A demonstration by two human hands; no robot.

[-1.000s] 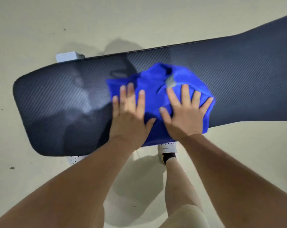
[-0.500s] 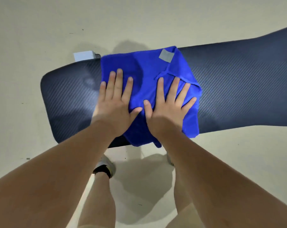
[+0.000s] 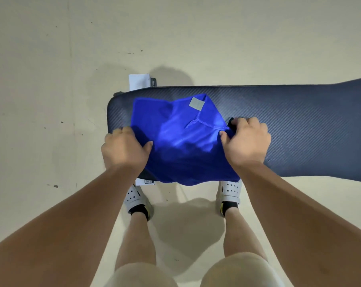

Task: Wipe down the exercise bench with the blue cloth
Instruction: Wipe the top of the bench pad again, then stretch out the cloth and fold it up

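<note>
Blue cloth [image 3: 181, 141] lies stretched between the two grips in the head view, draped over the end of the bench [image 3: 299, 125], its near hem hanging off the edge below them. Left grip [image 3: 124, 150] pinches the cloth's left border, thumb on top; right grip [image 3: 245, 141] bunches the right border, curled tight. To wipe well, I judge both should hold even tension, press the cloth flat, and draw it along the long stretch beyond the right grip.

Bright overhead light, soft shadows on floor [image 3: 51, 59], wide-angle edge distortion.
</note>
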